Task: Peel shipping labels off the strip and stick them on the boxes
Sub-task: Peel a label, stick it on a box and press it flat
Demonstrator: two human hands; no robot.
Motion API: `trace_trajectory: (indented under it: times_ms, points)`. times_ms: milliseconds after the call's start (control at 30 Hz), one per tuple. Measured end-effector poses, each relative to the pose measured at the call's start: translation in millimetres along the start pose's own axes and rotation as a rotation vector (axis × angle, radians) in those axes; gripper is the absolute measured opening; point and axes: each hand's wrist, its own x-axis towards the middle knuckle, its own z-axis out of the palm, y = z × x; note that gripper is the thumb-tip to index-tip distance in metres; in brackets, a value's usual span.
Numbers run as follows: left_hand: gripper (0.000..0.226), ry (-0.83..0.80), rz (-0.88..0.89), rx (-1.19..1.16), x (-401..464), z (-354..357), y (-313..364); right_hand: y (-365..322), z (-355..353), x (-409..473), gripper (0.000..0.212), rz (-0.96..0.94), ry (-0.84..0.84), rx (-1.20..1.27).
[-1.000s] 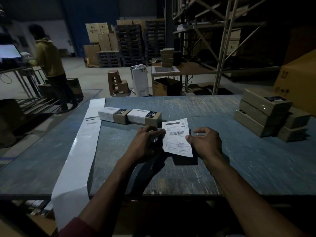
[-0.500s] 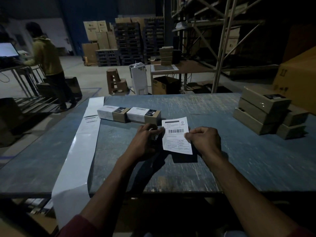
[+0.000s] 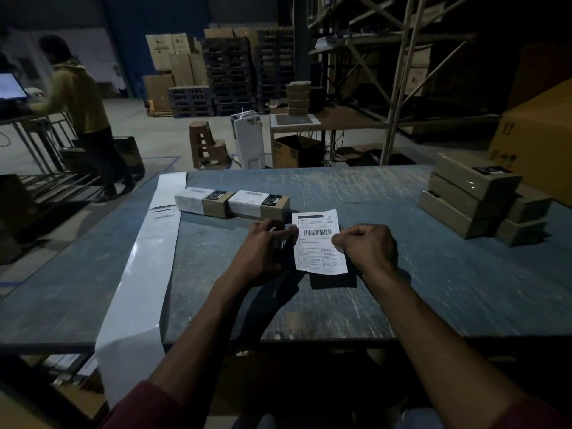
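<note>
A label strip (image 3: 145, 267) hangs off the table's (image 3: 402, 292) near left edge. Two labelled boxes (image 3: 232, 204) lie behind the left hand (image 3: 263, 252), which pinches the shipping label (image 3: 318, 243) (barcode up); the right hand (image 3: 368, 247) grips its other edge. Stacked boxes (image 3: 476, 196) sit far right.

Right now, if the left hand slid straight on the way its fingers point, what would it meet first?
The label: the left hand points rightward with its fingertips already at the label's left edge. Beyond that is the right hand, which pinches the opposite edge. Depth is hard to judge, so the label may sit slightly above the fingers' line.
</note>
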Motion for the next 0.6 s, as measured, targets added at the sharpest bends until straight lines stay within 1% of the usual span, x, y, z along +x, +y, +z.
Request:
trace_trajectory:
  times_ms: [467, 533, 600]
  points:
    - [0.083, 0.011, 0.001, 0.004, 0.4, -0.1, 3.1, -0.3, 1.1, -4.2, 0.015, 0.005, 0.046, -0.018]
    - [0.084, 0.015, -0.002, -0.01, 0.5, 0.3, 1.7, 2.1, 1.0, -2.5, 0.02, 0.011, 0.045, -0.004]
    - [0.084, 0.019, -0.006, -0.02, -0.2, 0.1, -0.5, 6.5, 0.1, -1.2, 0.03, 0.016, 0.048, 0.015]
